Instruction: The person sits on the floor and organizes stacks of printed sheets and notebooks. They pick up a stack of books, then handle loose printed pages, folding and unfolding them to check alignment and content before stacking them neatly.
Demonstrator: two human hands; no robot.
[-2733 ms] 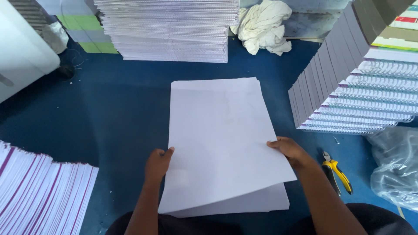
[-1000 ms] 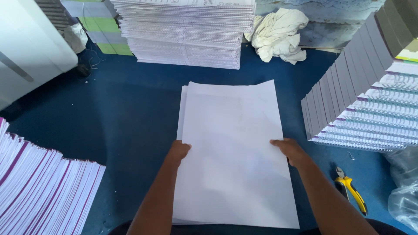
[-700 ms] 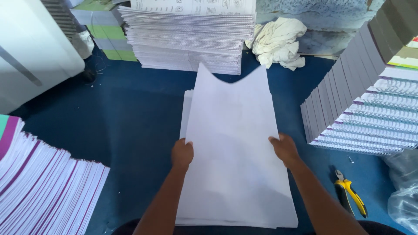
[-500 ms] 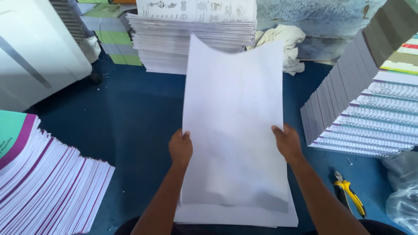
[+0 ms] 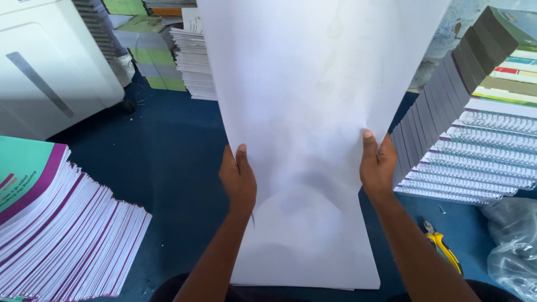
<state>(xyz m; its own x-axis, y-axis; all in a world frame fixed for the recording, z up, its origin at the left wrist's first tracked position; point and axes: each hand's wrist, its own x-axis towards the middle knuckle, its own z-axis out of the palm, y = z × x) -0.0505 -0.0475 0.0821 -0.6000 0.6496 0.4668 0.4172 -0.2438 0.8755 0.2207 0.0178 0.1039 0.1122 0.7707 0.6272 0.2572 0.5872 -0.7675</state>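
The head view showed the left hand [image 5: 238, 180] and right hand [image 5: 377, 165] each closed on a side edge of the large white paper sheet [image 5: 313, 112], raised above the blue counter [image 5: 168, 162]; an even, gentle grip would likely prevent creasing.

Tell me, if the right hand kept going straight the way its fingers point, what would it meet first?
Only the white paper sheets the right hand grips; beyond, the way looks free, though depth is unclear.

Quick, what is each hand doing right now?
Left hand: closed on the left edge of the big white paper sheets.
Right hand: closed on their right edge.
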